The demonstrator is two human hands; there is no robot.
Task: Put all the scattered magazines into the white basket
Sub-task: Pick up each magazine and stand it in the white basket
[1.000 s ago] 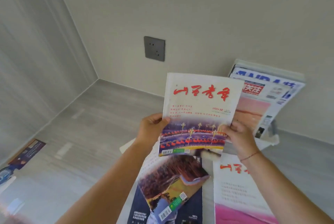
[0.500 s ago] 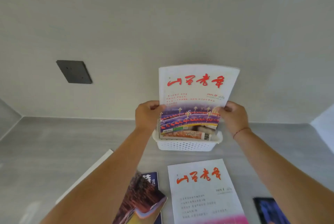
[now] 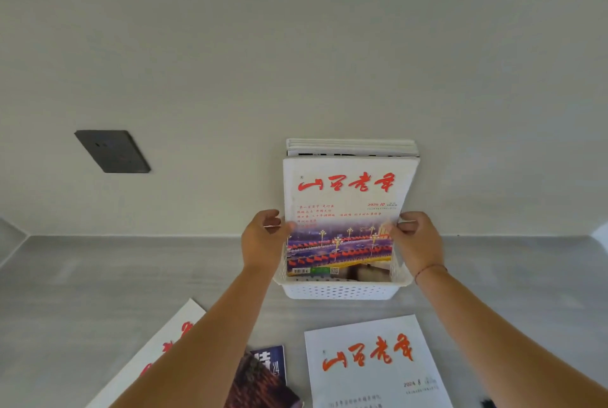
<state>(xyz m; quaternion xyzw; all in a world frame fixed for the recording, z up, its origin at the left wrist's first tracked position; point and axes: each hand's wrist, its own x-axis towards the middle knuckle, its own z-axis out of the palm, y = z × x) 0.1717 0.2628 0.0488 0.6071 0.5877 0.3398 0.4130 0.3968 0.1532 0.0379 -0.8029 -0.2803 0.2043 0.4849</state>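
A white magazine with a red title and a city photo (image 3: 345, 210) stands upright with its lower end inside the white basket (image 3: 339, 290), which sits on the grey floor against the wall. My left hand (image 3: 263, 243) pinches its left edge and my right hand (image 3: 416, 243) pinches its right edge. Several more magazines (image 3: 352, 147) stand behind it in the basket, leaning on the wall. On the floor in front lie a second white red-titled magazine (image 3: 371, 365), a third one (image 3: 158, 351) partly under my left forearm, a dark blue magazine (image 3: 274, 358) and a brown-covered magazine (image 3: 260, 388).
A dark wall socket (image 3: 113, 151) is set into the wall to the left of the basket. A small dark object (image 3: 490, 403) shows at the bottom right edge. Bare grey floor (image 3: 115, 276) stretches left and right of the basket.
Both hands have lowered the magazine, so its bottom end now sits inside the basket. The stack behind it shows above its top edge.
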